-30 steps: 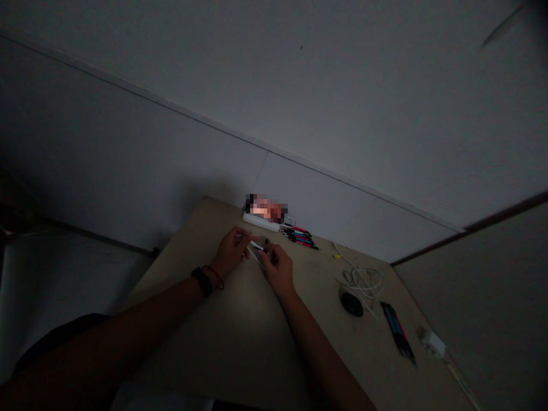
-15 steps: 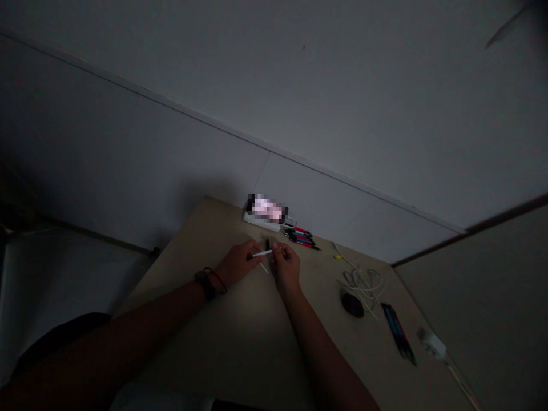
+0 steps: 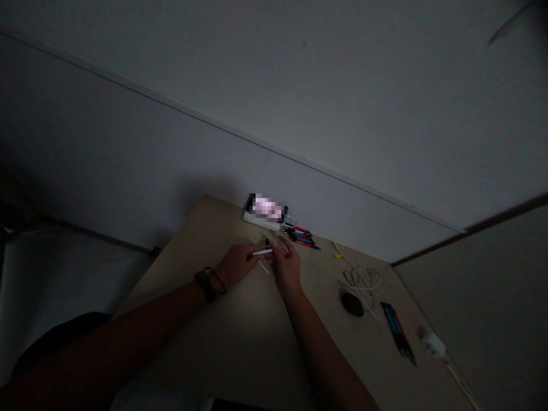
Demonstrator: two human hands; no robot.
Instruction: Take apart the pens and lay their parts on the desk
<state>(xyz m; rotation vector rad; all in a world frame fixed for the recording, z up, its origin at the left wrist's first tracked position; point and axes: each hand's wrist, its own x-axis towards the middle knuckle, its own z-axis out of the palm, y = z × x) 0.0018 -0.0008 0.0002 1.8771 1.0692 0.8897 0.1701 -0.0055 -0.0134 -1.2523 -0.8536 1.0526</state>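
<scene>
A slim white pen-like tube [image 3: 262, 252] is held level between both hands above the table [image 3: 226, 342]. My left hand [image 3: 238, 262], with a dark watch and a cord on the wrist, is closed on the tube's left end. My right hand [image 3: 287, 265] pinches its right end, with one finger raised away from it. Below the tube lies a thin white stick [image 3: 263, 267] on the tabletop. Just beyond the fingers is a small black piece [image 3: 268, 242], too dark to name.
A phone with a lit, blurred screen [image 3: 268, 208] leans on a white block [image 3: 261, 221] by the wall. Several pens [image 3: 302, 236] lie beside it. To the right are a coiled white cable [image 3: 363, 282], a black mouse [image 3: 352, 304], more pens [image 3: 398, 332] and a white plug [image 3: 434, 344].
One finger of my right hand has lifted and stretched away from the tube. My left hand has barely moved.
</scene>
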